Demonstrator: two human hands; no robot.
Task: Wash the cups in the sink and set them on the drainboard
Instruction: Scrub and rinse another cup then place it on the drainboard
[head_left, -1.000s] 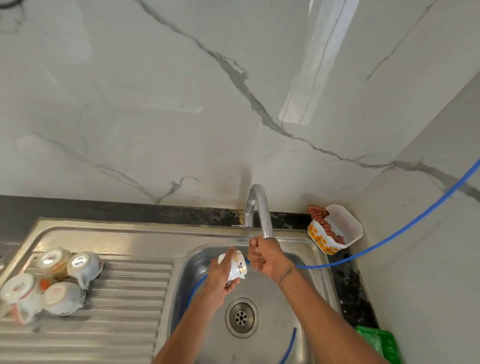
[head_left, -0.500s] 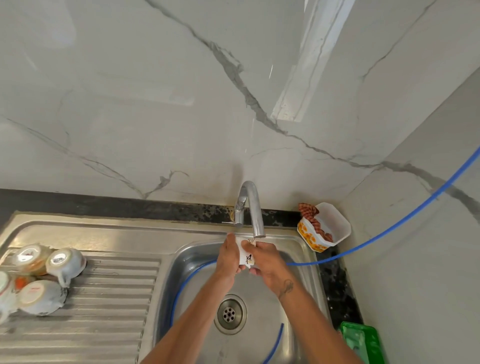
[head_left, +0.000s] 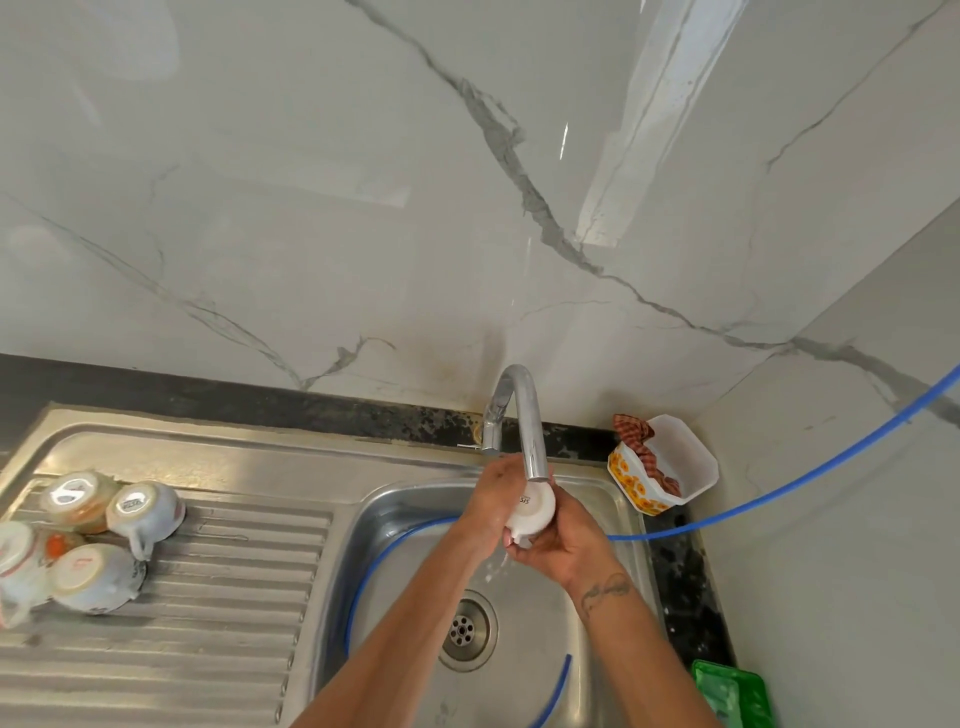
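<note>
A small white cup (head_left: 530, 512) is held bottom-up right under the spout of the chrome tap (head_left: 527, 415), over the steel sink basin (head_left: 597, 649). My left hand (head_left: 488, 499) grips it from the left and my right hand (head_left: 563, 540) cups it from below and the right. Water runs down off the cup toward the drain (head_left: 464, 631). On the ribbed drainboard (head_left: 218, 597) at the left, several washed cups (head_left: 140, 512) lie upside down in a cluster.
A blue hose (head_left: 779, 493) comes in from the right wall and loops inside the basin. A flowered white tub with a checked cloth (head_left: 665, 467) stands at the back right corner. A green plastic thing (head_left: 732, 691) sits on the dark counter at the lower right.
My right hand left the tap spout and joined the left on the cup. The cup has turned bottom-up and moved directly under the spout; water now runs over it.
</note>
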